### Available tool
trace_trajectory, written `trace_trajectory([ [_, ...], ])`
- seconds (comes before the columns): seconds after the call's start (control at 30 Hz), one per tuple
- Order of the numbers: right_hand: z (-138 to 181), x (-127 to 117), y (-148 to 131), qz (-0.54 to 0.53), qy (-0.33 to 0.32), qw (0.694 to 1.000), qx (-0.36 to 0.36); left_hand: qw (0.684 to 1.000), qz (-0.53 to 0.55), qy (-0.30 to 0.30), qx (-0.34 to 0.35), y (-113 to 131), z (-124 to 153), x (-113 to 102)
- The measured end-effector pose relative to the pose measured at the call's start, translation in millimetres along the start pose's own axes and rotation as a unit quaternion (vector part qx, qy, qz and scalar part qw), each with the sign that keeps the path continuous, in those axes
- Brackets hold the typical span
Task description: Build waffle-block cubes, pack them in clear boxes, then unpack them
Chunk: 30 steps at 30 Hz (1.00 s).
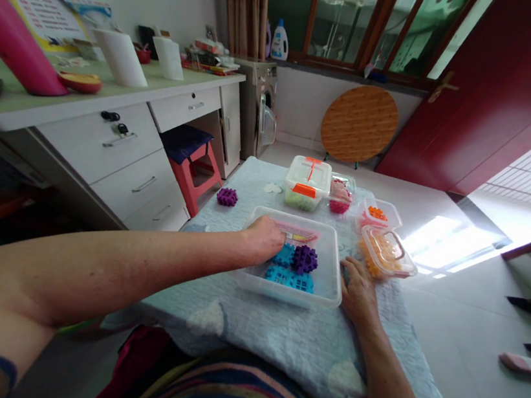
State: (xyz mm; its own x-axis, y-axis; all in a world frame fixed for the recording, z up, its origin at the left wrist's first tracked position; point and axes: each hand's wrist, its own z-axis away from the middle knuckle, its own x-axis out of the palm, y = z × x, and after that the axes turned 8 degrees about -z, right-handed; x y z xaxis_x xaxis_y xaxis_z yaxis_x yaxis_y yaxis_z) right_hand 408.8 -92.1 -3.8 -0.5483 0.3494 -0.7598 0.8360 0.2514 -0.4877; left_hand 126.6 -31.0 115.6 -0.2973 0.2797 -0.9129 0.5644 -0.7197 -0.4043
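Note:
A clear plastic box (326, 292) stands on the cloth-covered table in front of me. Inside it lie blue interlocking building blocks (291, 279) and a purple block cube (305, 260). My left hand (265, 238) reaches over the box's left side, its fingers closed at a blue building block (283, 254) beside the purple cube; the fingertips are partly hidden. Flat on the cloth by the box's right wall rests my right hand (358, 289), fingers stretched out and holding nothing. Another purple block piece (227, 197) sits alone at the table's left edge.
Behind the box stand a lidded container with orange clips (307, 182), a tub of red pieces (341, 196), a tub with orange pieces (378, 214) and a lidded yellow-orange tub (388, 254). A white desk (107, 139) and pink stool (195, 170) are left.

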Motion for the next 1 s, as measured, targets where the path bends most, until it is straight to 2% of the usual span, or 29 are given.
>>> trace_trajectory([
  [0.17,0,-1,-2,-0.001,0.003,1.0,-0.001,1.0,-0.004,0.007,0.028,1,-2,1],
  [0.33,0,0,-1,-0.002,0.0,1.0,0.0,0.994,0.039,-0.101,0.005,2,-3,-14],
  [0.43,-1,0,1,-0.005,0.001,1.0,-0.001,0.99,0.046,-0.135,-0.007,1,-2,-22],
  [0.53,-1,0,1,-0.005,0.002,1.0,-0.001,0.99,0.043,-0.136,-0.003,-1,-1,-29],
  [0.6,-1,-1,1,-0.002,-0.001,1.0,-0.001,0.993,0.043,-0.109,0.004,-1,-1,-33],
  [0.67,-1,-1,0,0.002,-0.006,1.0,-0.004,0.996,0.052,-0.072,0.033,-1,-2,-35],
  [0.73,-1,-2,0,0.004,-0.008,1.0,-0.006,0.994,0.058,-0.059,0.071,-1,-3,-36],
  [0.83,-1,-2,1,0.006,-0.004,1.0,-0.009,0.989,0.051,-0.093,0.1,-2,-2,-34],
  [1.0,-1,-1,3,0.008,-0.008,1.0,-0.011,0.989,0.062,-0.106,0.079,-8,0,-29],
])
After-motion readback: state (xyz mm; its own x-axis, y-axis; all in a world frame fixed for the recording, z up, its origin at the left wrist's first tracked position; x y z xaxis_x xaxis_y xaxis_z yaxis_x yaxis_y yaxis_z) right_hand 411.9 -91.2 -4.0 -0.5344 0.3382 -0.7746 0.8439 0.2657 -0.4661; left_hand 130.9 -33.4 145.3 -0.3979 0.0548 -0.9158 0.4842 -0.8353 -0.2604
